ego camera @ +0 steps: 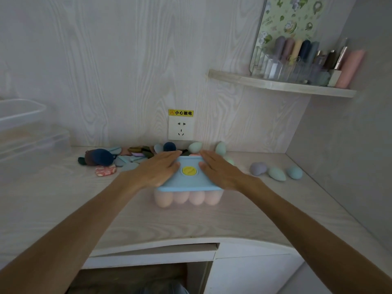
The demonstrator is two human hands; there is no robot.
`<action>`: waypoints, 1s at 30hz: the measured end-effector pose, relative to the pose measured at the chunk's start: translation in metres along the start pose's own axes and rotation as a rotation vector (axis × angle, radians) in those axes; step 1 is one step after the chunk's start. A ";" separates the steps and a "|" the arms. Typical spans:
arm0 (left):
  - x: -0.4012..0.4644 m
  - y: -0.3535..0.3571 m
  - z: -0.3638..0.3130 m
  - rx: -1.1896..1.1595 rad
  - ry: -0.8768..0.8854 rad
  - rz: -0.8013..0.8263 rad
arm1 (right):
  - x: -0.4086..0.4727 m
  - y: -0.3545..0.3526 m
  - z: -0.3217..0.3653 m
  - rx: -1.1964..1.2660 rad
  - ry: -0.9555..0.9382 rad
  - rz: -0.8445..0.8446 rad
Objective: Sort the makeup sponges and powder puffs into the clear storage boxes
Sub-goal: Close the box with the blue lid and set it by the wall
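A clear storage box (pixel 188 198) stands mid-desk, full of pink egg-shaped sponges, under a blue lid (pixel 188 183) with a yellow round knob (pixel 189 170). My left hand (pixel 159 168) lies flat on the lid's left side and my right hand (pixel 218 168) lies flat on its right side, fingers straight. Behind the box, along the wall, lies a heap of flat powder puffs (pixel 131 158) in blue, green and pink, with a dark blue fluffy puff (pixel 102 157). Mint sponges (pixel 195 146) stand by the wall. Three loose sponges (pixel 276 172) lie to the right.
Stacked clear boxes (pixel 31 132) stand at the far left of the desk. A wall socket (pixel 180 128) sits above the puffs. A corner shelf (pixel 282 85) at upper right holds an organiser with brushes and tubes. A grey wall closes the right side.
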State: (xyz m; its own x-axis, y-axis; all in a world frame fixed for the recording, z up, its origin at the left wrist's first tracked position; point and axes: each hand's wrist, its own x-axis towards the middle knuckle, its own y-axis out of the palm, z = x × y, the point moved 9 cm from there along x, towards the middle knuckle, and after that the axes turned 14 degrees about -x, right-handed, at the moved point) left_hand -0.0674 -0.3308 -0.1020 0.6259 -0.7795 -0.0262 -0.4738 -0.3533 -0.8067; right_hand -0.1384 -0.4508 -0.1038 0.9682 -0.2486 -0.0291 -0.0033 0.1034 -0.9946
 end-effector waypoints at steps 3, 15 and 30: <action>0.000 -0.006 -0.006 -0.107 0.007 -0.016 | 0.004 -0.004 0.002 -0.075 -0.024 0.019; -0.054 -0.011 0.045 -0.505 -0.553 0.035 | -0.042 -0.007 -0.042 0.660 0.318 -0.009; -0.062 -0.032 -0.030 -0.859 -0.335 -0.128 | -0.080 -0.031 -0.074 1.105 0.309 -0.103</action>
State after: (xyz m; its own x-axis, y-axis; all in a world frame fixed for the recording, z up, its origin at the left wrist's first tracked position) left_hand -0.1094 -0.2868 -0.0563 0.7878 -0.5655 -0.2442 -0.6012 -0.7922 -0.1050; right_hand -0.2340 -0.5050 -0.0774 0.8481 -0.5142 -0.1277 0.4408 0.8186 -0.3682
